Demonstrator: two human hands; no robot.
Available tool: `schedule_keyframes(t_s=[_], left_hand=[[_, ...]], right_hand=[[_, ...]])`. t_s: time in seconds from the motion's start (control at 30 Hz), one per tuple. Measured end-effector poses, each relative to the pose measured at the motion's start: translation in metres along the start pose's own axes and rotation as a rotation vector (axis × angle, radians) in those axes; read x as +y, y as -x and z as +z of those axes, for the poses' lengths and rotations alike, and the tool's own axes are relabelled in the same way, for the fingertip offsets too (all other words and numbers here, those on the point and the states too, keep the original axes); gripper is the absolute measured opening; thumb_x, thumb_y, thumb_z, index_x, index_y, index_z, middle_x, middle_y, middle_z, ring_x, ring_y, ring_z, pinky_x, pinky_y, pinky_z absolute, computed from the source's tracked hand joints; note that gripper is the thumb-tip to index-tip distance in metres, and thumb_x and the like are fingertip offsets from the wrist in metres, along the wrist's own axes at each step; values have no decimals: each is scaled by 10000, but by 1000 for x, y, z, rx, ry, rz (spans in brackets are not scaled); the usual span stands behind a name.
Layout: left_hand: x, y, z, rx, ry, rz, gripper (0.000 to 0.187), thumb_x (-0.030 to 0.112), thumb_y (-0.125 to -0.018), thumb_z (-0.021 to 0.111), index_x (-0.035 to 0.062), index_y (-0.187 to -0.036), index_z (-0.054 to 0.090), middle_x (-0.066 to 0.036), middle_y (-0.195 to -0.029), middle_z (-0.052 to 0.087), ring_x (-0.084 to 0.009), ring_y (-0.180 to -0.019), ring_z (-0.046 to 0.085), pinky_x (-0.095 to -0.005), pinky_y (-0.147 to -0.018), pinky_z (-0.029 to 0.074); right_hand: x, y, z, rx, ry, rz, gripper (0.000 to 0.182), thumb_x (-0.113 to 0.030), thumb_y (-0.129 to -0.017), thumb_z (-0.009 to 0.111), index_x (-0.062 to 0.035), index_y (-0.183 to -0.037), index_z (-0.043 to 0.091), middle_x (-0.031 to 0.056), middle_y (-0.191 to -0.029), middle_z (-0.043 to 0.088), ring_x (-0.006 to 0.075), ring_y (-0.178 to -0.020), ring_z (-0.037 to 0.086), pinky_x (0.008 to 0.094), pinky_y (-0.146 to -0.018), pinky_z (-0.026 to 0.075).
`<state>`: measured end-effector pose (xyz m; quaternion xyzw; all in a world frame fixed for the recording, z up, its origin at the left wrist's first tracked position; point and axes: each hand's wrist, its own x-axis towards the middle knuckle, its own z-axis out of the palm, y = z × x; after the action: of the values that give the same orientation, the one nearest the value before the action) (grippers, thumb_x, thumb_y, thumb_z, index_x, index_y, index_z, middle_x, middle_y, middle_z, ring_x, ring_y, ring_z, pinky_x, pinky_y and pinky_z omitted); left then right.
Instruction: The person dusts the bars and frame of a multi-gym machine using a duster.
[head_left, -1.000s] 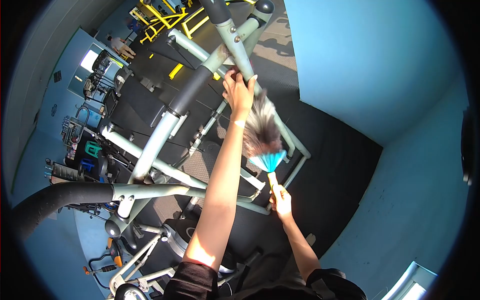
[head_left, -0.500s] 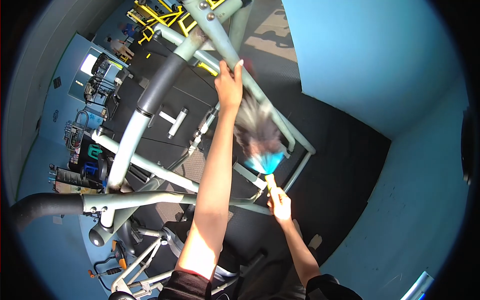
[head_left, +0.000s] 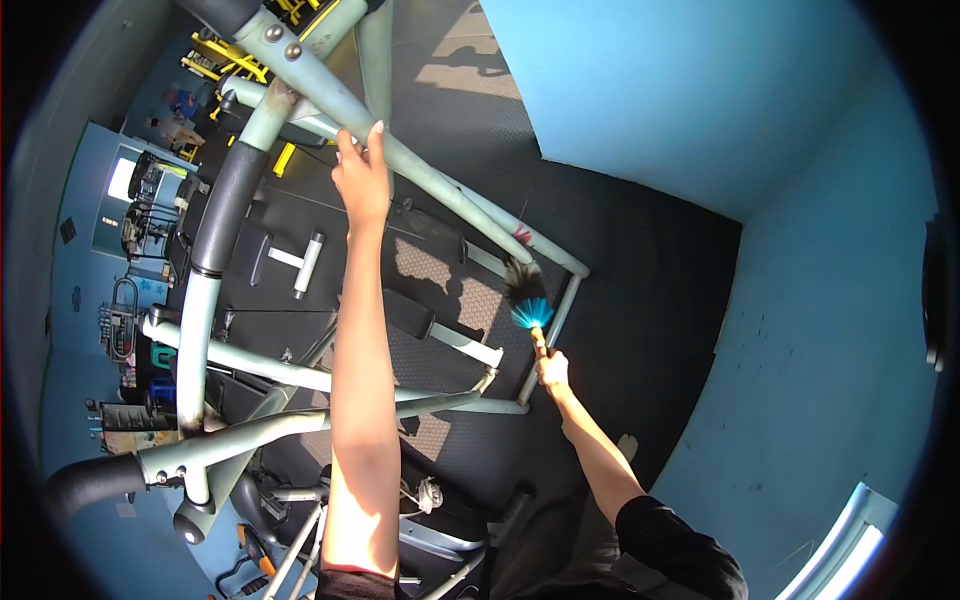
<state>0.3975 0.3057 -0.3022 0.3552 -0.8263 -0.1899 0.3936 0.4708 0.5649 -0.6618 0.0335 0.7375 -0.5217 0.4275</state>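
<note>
My left hand is stretched far forward, its fingers on the sloping pale green tube of a gym machine frame. In my right hand is the yellow handle of a feather duster. Its bristles are bright blue near the handle and dark grey-brown at the tip. That dark tip meets the lower end of the sloping tube, close to the frame's base bar. A small red mark shows on the tube beside it.
Black foam padding wraps another frame tube at left. A blue wall runs along the right over black rubber flooring. Yellow gym equipment and seated people are far off at upper left.
The feather duster has gone from a blurred sweep along the tube to the tube's lower end, its bristles now bunched. The whole view has shifted; my left hand stays on the tube.
</note>
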Motion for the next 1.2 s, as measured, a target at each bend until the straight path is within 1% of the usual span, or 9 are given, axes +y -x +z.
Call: schedule_keyframes(t_s=[0.17,0.27,0.37,0.5,0.53,0.63,0.9,1.07,1.2], left_hand=[[5,3,-1,-3,24,-13,341,291,-867,523,-27,-962,442,-160,-685,602,-281,-622,584,-334,-618,435],[1,2,1,17,45,41,350,285,-866,526,-33,-987,444,-167,-708,615,-289,-664,607,-347,-636,444],[3,2,0,-8,83,-17,354,281,-866,527,-36,-1000,443,-175,-724,622,-298,-710,621,-366,-646,449],[3,1,0,7,3,9,345,298,-863,526,-16,-970,432,-209,-699,598,-372,-716,597,-401,-617,437],[1,0,0,10,-35,3,350,310,-860,528,-9,-965,427,-202,-678,593,-377,-705,592,-408,-612,432],[4,1,0,-3,19,-8,350,317,-864,525,-6,-941,414,-177,-634,580,-323,-618,595,-351,-587,442],[7,3,1,-2,25,-7,356,323,-868,517,-11,-915,402,-147,-575,548,-285,-539,566,-326,-548,431],[8,3,-2,-17,0,-23,370,334,-866,520,-13,-905,400,-140,-539,526,-272,-500,545,-327,-529,427],[8,2,-3,-24,7,-16,380,345,-863,521,-13,-899,400,-136,-527,519,-269,-490,541,-328,-525,427]], right_hand=[[-57,74,19,-176,-326,-253,356,-378,-876,490,-44,-757,524,-4,-529,463,65,-413,414,235,-370,312],[-65,98,16,-147,-230,-485,238,-269,-882,513,-51,-792,548,-23,-545,456,38,-459,398,216,-414,321],[-36,83,18,-57,-254,-592,253,-291,-871,527,-54,-788,551,-26,-552,458,39,-473,407,214,-425,326],[1,51,6,-34,-331,-72,293,-367,-846,541,-86,-762,545,-30,-509,422,45,-380,357,206,-339,273],[35,25,15,25,-458,-111,311,-386,-846,536,-90,-751,534,-22,-501,424,52,-351,353,205,-312,261],[53,-5,3,33,-309,129,398,-435,-849,510,-61,-714,508,-4,-478,424,67,-323,349,211,-293,275],[21,33,-3,-18,-349,-191,249,-259,-864,536,-43,-742,549,-35,-525,445,32,-442,371,219,-402,284],[47,15,-1,-13,-362,-276,209,-271,-877,516,-93,-768,513,-39,-503,420,33,-352,325,189,-321,243],[45,-9,-22,65,-286,75,370,-402,-835,547,-50,-720,528,-4,-467,431,67,-325,374,213,-291,286]])
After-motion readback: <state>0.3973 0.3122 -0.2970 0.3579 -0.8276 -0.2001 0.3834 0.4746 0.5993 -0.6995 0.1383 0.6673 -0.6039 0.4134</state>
